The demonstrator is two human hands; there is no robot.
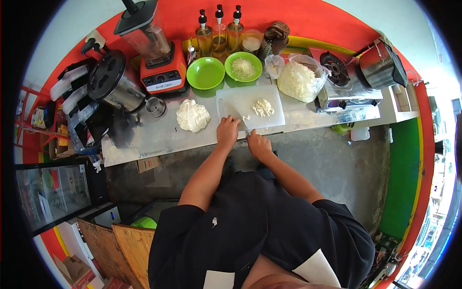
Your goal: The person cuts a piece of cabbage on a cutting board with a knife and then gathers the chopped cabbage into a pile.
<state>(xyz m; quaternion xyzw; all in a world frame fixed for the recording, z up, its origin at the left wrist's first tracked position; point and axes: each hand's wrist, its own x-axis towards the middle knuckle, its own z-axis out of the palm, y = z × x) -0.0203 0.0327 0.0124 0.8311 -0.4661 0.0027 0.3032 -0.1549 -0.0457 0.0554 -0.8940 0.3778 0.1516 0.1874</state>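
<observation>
A white cutting board [269, 94] lies on the metal table, with a small heap of chopped white pieces [263, 108] on its right half. My right hand [260, 144] is closed round the handle of a knife [244, 123] at the board's front edge; the blade points up and left over the board. At the board's lower left corner is my left hand [228, 131], its fingers bent together near the blade; whatever is under them is too small to make out. Left of the board sits a white, folded mass [193, 116].
Behind the board stand an empty green bowl [205, 73], a green bowl with shreds [232, 74], pump bottles [219, 36] and a plastic bag [303, 79] of white pieces. A red blender [162, 72] is at left, a gas stove [353, 91] at right.
</observation>
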